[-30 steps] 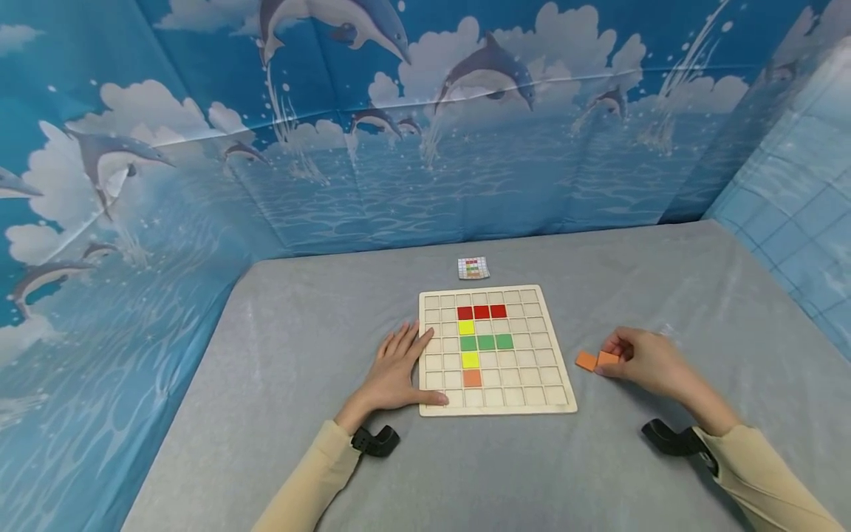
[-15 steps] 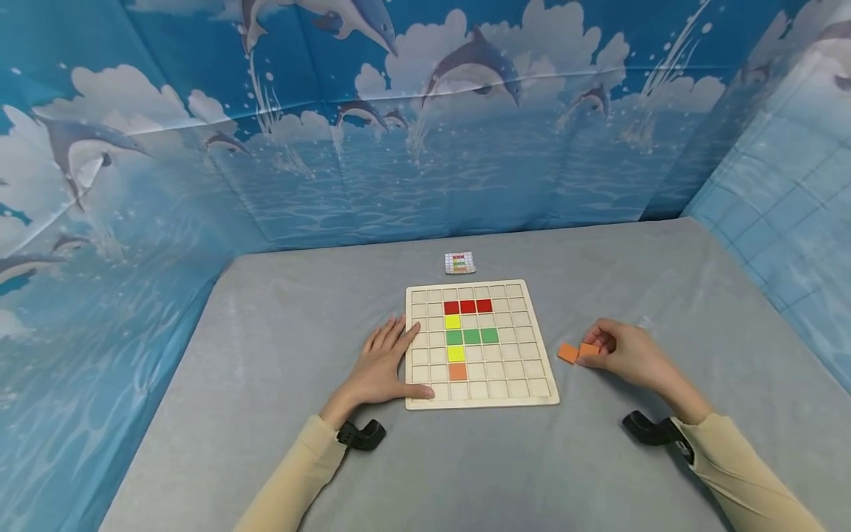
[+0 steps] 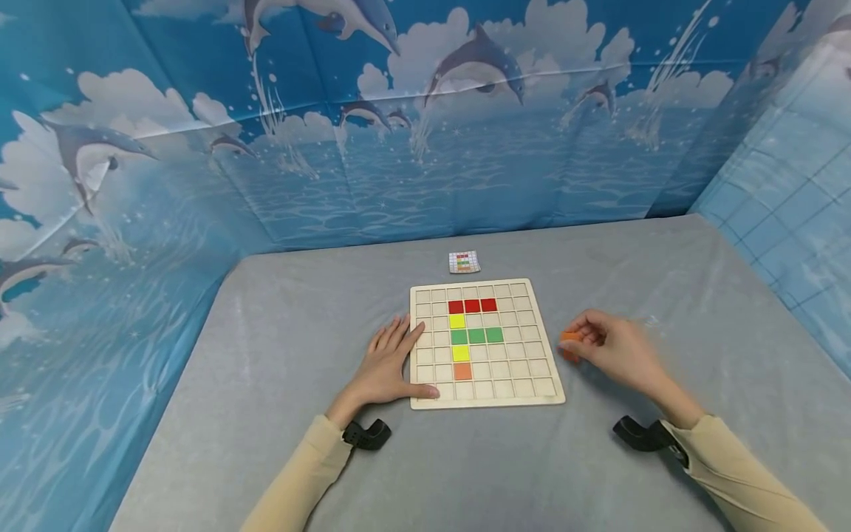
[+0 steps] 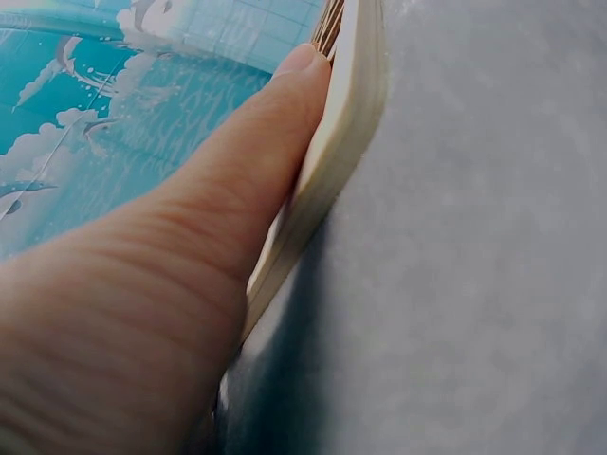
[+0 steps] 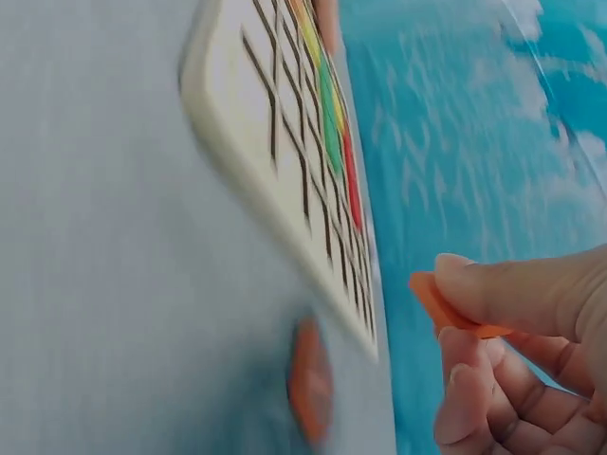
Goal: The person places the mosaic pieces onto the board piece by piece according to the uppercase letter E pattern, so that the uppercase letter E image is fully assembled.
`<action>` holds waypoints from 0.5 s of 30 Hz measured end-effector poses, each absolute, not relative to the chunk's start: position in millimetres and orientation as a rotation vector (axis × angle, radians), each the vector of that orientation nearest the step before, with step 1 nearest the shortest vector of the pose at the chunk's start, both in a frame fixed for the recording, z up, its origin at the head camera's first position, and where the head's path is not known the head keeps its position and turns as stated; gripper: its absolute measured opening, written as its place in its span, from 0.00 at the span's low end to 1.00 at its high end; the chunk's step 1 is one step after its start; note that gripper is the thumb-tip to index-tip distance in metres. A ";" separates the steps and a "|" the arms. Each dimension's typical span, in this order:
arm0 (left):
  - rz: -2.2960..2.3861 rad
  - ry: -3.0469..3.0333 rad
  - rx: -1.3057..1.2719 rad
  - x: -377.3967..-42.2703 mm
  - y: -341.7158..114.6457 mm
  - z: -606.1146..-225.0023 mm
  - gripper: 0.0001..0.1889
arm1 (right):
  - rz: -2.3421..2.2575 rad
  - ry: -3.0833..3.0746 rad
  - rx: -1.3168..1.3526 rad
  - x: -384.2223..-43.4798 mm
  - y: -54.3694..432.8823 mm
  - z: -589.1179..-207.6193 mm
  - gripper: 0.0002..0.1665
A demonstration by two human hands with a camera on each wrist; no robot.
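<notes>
A pale wooden grid board (image 3: pixel 512 389) lies on the grey-covered table. Red tiles (image 3: pixel 472 306), green tiles (image 3: pixel 476 336), yellow tiles (image 3: pixel 461 353) and one orange tile (image 3: pixel 462 371) sit in its squares. My left hand (image 3: pixel 385 369) rests with spread fingers along the board's left edge, its thumb over the near left corner. To the right of the board, my right hand (image 3: pixel 618 351) pinches an orange square tile (image 5: pixel 446 305) between thumb and fingers, raised off the table. A second loose orange tile (image 5: pixel 310 384) lies on the cloth below, partly covered by the hand in the head view.
A small pattern card (image 3: pixel 464 262) with a coloured grid lies behind the board. Beyond the table's far edge hangs a blue dolphin-print curtain (image 3: pixel 399 192). Each wrist wears a black camera mount (image 3: pixel 367 434).
My right hand has lifted one orange tile from beside the other and moved it slightly left and away from me, closer to the board. The left hand stays on the board's edge.
</notes>
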State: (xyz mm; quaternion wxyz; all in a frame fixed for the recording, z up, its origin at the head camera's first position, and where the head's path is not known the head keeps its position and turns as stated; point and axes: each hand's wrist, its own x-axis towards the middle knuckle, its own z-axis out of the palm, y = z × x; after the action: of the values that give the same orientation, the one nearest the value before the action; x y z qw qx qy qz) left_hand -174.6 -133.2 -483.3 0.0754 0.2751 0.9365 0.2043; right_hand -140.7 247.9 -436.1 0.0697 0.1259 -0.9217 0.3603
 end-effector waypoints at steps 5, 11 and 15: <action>0.615 2.811 0.833 -175.1 -133.3 -483.4 0.60 | 1.269 -2.803 0.493 -138.9 212.5 -431.2 0.08; 0.611 2.811 0.823 -174.5 -133.2 -482.4 0.60 | 1.365 -2.795 0.690 -140.9 178.2 -432.5 0.08; 0.609 2.808 0.821 -174.5 -133.6 -482.0 0.60 | 1.371 -2.771 0.827 -146.5 162.6 -436.2 0.09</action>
State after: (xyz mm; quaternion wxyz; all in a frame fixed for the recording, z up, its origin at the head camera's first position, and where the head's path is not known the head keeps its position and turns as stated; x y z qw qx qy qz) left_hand -174.5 -133.6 -482.0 0.0768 0.2739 0.9369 0.2032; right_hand -146.5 162.6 -436.2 -0.0292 0.2582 -0.8655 0.4283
